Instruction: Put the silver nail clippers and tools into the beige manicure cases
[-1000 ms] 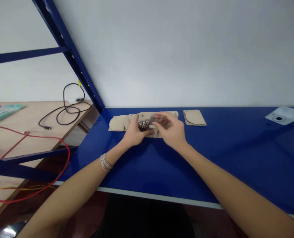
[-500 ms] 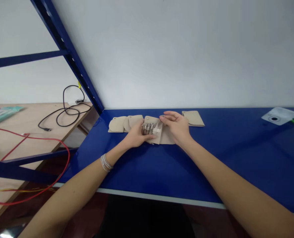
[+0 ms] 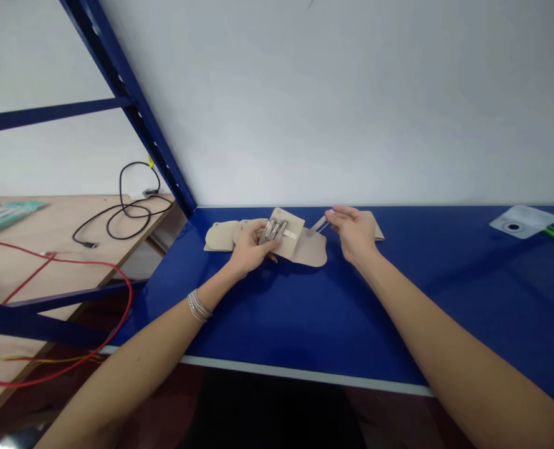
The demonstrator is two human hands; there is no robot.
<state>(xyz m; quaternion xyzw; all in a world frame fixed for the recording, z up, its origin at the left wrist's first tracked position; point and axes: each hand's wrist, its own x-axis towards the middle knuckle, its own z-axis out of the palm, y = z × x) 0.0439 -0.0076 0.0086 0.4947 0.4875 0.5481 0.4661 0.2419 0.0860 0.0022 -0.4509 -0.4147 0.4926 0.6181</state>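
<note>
So my left hand [image 3: 253, 249] grips the tan tool case [image 3: 291, 219] while my right hand [image 3: 354, 234] pinches a slim metal tool [image 3: 319, 224].

Blue workbench top [image 3: 473, 274] carries an opened beige case [image 3: 311, 252], material unclear at this range, mid-bench; a white sheet [image 3: 522, 221] lies far right.

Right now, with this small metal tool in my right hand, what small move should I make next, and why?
Probably slide the slim metal tool from your right hand into the pale strap on the beige leather panel. The strap seems free, beside the three metal tools, and your left hand already steadies the panel.
</note>
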